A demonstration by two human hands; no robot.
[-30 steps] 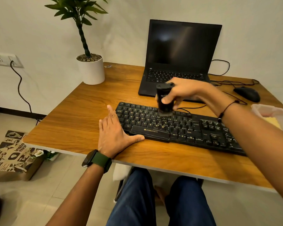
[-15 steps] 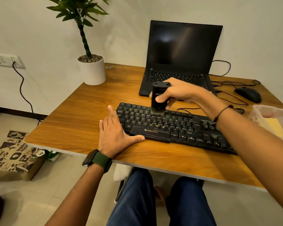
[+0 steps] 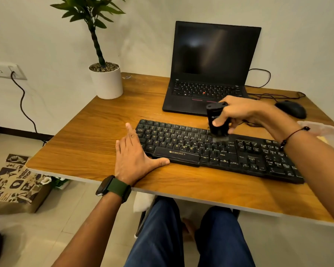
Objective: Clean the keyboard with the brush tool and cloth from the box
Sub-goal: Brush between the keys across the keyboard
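Note:
A black keyboard point(image 3: 210, 151) lies across the wooden table point(image 3: 89, 139). My right hand point(image 3: 239, 110) grips an upright black brush tool point(image 3: 217, 122), whose bristles touch the keys right of the keyboard's middle. My left hand point(image 3: 135, 157) lies flat on the table at the keyboard's left end, thumb along its front edge, fingers spread and holding nothing. A clear plastic box point(image 3: 320, 132) with something yellow inside shows at the right edge, partly hidden by my right forearm.
A black laptop point(image 3: 210, 74) stands open behind the keyboard. A black mouse point(image 3: 291, 108) and cables lie at the back right. A white plant pot point(image 3: 106, 81) sits at the back left corner. A printed paper bag point(image 3: 14, 182) stands on the floor at left.
My right hand has moved the brush tool to the right along the keys, from the keyboard's left-middle toward its right-middle. My left hand has stayed in place.

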